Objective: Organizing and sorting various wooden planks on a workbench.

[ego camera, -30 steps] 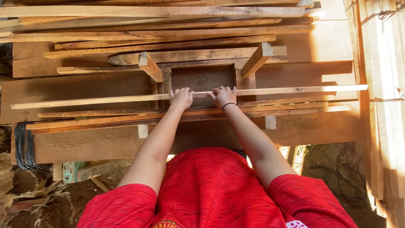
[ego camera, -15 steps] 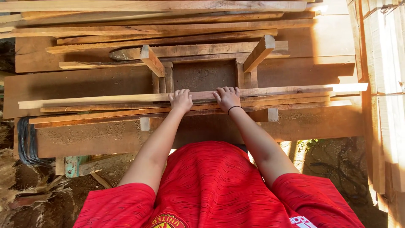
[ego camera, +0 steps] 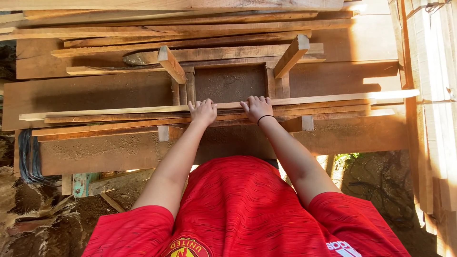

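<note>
Slat (ego camera: pixel 309 100), long and thin, pale wood, is being held flat across the worktop (ego camera: pixel 357 135), running left to right over a small stack of similar strips (ego camera: pixel 119 124). Its right end is being lit by sun and is reaching toward the stacked boards (ego camera: pixel 428 57) at the right edge; its left end is lying over the dark plank at the left.

Both hands are being pressed on the slat near its middle. The left hand (ego camera: pixel 203 112) is being laid palm down, fingers (ego camera: pixel 200 103) curled over the far edge. The right hand (ego camera: pixel 258 108), with a dark band at the wrist, is being placed the same way just beside it. Neither hand is wrapped fully around the wood; it is being pinned rather than lifted.

As for progress, the slat is judged to be already brought onto the stack, with alignment against the strips beneath possibly unfinished: its right end is overhanging theirs.

Just beyond the hands, a square wooden frame (ego camera: pixel 231 81) with two angled blocks (ego camera: pixel 170 63) is being left untouched. Rough planks (ego camera: pixel 190 28) are being stored at the far side.
</note>
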